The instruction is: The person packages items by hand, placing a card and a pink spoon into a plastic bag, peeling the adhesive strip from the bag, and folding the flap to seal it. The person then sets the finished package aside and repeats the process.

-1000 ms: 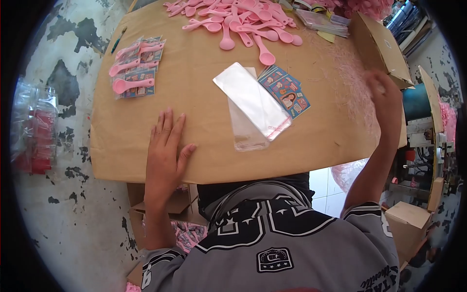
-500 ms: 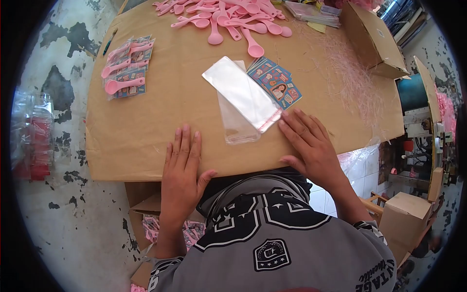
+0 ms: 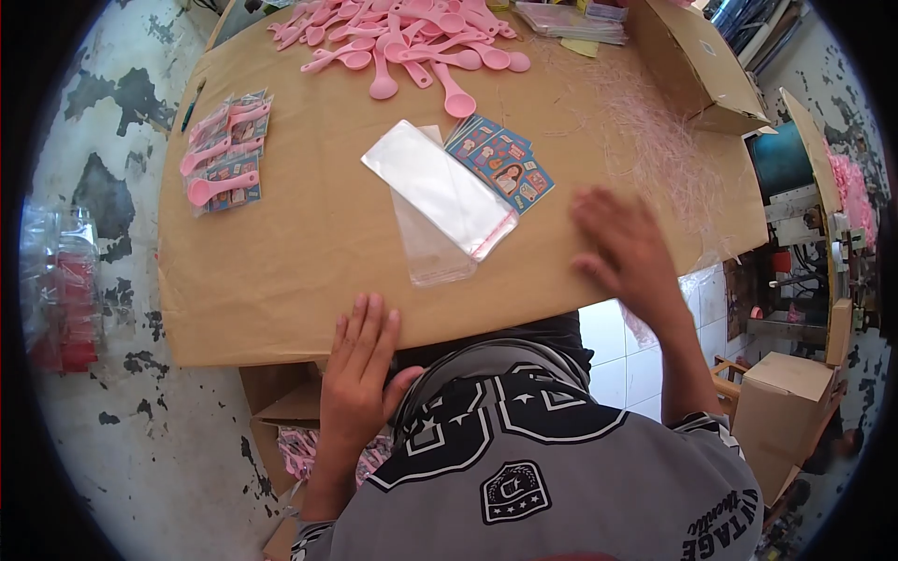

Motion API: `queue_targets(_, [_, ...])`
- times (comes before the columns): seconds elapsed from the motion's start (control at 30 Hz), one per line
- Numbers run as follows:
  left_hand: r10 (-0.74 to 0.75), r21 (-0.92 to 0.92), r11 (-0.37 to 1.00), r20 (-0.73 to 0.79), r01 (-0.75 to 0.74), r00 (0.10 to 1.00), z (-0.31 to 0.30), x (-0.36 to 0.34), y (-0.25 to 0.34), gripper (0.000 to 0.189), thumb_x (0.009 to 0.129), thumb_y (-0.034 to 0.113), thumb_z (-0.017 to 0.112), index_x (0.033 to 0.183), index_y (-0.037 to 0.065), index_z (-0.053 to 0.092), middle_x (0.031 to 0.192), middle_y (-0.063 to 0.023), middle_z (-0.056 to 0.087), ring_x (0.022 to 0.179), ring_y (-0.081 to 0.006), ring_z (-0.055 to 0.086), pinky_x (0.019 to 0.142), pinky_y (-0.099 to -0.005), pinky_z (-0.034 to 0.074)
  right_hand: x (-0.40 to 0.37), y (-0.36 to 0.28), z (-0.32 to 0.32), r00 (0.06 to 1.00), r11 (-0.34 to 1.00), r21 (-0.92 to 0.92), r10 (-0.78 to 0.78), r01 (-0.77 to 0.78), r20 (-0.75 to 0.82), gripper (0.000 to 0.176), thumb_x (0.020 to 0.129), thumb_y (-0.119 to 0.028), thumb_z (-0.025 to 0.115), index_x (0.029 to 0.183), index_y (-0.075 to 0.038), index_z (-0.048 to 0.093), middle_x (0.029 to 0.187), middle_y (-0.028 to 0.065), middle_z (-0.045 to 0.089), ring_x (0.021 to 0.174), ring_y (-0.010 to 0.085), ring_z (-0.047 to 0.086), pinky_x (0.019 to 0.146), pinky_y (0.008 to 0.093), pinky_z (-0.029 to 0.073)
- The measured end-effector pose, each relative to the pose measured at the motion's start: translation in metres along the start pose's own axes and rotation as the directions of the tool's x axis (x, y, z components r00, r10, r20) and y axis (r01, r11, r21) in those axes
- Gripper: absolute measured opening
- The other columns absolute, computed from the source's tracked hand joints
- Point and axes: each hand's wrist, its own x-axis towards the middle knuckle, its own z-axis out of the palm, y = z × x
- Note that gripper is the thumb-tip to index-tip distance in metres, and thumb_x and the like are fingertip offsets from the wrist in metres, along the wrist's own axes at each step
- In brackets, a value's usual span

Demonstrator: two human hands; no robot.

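My left hand (image 3: 361,369) rests at the table's near edge, fingers stretched out and holding nothing. Blurred by motion, my right hand (image 3: 629,251) hovers over the table's right side with its thumb apart and nothing in it. Between the hands lies a stack of clear plastic bags (image 3: 440,190), partly covering another clear sleeve (image 3: 432,251). Fanned blue printed cards (image 3: 506,168) touch the stack's upper right side, nearest my right hand. Bagged pink measuring spoons with cards (image 3: 227,154) lie at the left. Loose pink measuring spoons (image 3: 402,42) are heaped at the far edge.
Brown paper covers the table (image 3: 281,280). At the far right stands a cardboard box (image 3: 687,61), beside pink shredded strands (image 3: 669,154). More plastic bags (image 3: 571,23) lie at the back. A pen (image 3: 194,105) sits near the left edge. An open carton (image 3: 281,402) is below the table.
My right hand has lifted off the bag stack and moved right. My left hand has drawn back toward the near edge. The view has shifted slightly.
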Motion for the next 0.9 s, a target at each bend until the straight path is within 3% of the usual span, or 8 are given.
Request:
queue_targets(0.07, [0.052,-0.033,0.998,-0.006,-0.052,0.999,0.002,-0.005,0.001,0.059,0.093,0.031,0.076,0.141,-0.002,0.063,0.151,-0.0232,0.056,0.144,-0.0399,0.051,0.118,-0.0539,0.041,0.005,0.032,-0.003,0.986,0.959,-0.237,0.136,-0.155,-0.097,0.052,0.095,-0.039,0.072,0.135,-0.005,0.066,0.139,0.016,0.065,0.138,0.0335,0.055,0.117,0.0553,0.038])
queue_targets(0.1, [0.079,-0.048,0.996,-0.007,-0.079,0.997,0.003,-0.007,0.002,0.056,0.093,0.029,0.076,0.138,-0.002,0.065,0.149,-0.0227,0.058,0.143,-0.0393,0.053,0.118,-0.0535,0.042,0.012,0.041,-0.012,0.96,0.962,-0.183,0.158,-0.202,-0.229,0.041,0.097,-0.031,0.072,0.127,-0.004,0.069,0.133,0.0162,0.068,0.134,0.0351,0.058,0.116,0.053,0.04])
queue_targets(0.23, [0.241,-0.179,0.955,0.015,-0.235,0.97,0.013,0.003,0.015,0.051,0.094,0.025,0.077,0.137,0.0,0.067,0.147,-0.0202,0.061,0.138,-0.0383,0.058,0.115,-0.0509,0.047,0.063,0.03,-0.029,0.983,0.991,0.134,0.018,0.007,-0.184,0.037,0.098,-0.013,0.065,0.134,-0.003,0.065,0.14,0.0161,0.064,0.136,0.0347,0.056,0.117,0.0442,0.041])
queue_targets(0.33, [0.384,-0.273,0.888,-0.001,-0.37,0.923,0.035,0.023,0.034,0.051,0.094,0.025,0.077,0.137,0.001,0.066,0.146,-0.0203,0.062,0.138,-0.0355,0.059,0.116,-0.0492,0.047,0.102,0.03,-0.002,0.964,0.963,0.097,-0.241,0.252,-0.113,0.045,0.094,-0.008,0.063,0.139,-0.005,0.061,0.146,0.0145,0.061,0.14,0.033,0.053,0.119,0.0446,0.04])
queue_targets(0.53, [0.65,-0.531,0.579,-0.158,-0.619,0.743,0.064,0.061,0.078,0.049,0.09,0.025,0.08,0.131,0.001,0.068,0.135,-0.0182,0.068,0.131,-0.0292,0.064,0.113,-0.0454,0.052,0.148,0.048,0.035,0.881,0.883,-0.045,-0.47,0.468,-0.051,0.047,0.089,-0.001,0.059,0.136,-0.006,0.064,0.144,0.0121,0.063,0.14,0.0313,0.053,0.119,0.0437,0.04])
queue_targets(0.57, [0.634,-0.533,0.538,-0.254,-0.653,0.731,0.062,0.064,0.079,0.033,0.087,0.025,0.083,0.108,0.001,0.074,0.113,-0.0138,0.075,0.112,-0.0266,0.073,0.104,-0.0412,0.058,0.144,0.059,0.031,0.911,0.906,-0.107,-0.412,0.409,-0.011,0.044,0.089,-0.001,0.059,0.132,-0.006,0.066,0.142,0.0117,0.065,0.138,0.031,0.054,0.118,0.0439,0.041])
queue_targets(0.7, [0.506,-0.601,0.588,-0.25,-0.542,0.825,0.054,0.056,0.062,0.029,0.085,0.022,0.088,0.076,0.004,0.066,0.079,-0.0063,0.071,0.079,-0.0217,0.073,0.089,-0.0368,0.064,0.126,0.098,-0.003,0.977,0.921,-0.34,-0.211,0.188,-0.032,0.033,0.087,0.0,0.059,0.117,-0.005,0.072,0.131,0.0104,0.07,0.13,0.03,0.059,0.112,0.0452,0.045])
queue_targets(0.9, [0.451,-0.609,0.537,-0.378,-0.584,0.808,0.032,0.065,0.056,0.021,0.084,0.017,0.087,0.085,0.003,0.072,0.081,-0.0076,0.072,0.081,-0.0224,0.074,0.086,-0.0395,0.064,0.134,0.053,0.009,0.949,0.964,-0.059,-0.267,0.261,-0.17,0.042,0.081,0.005,0.063,0.12,-0.007,0.071,0.126,0.0108,0.069,0.119,0.0295,0.061,0.101,0.0423,0.051])
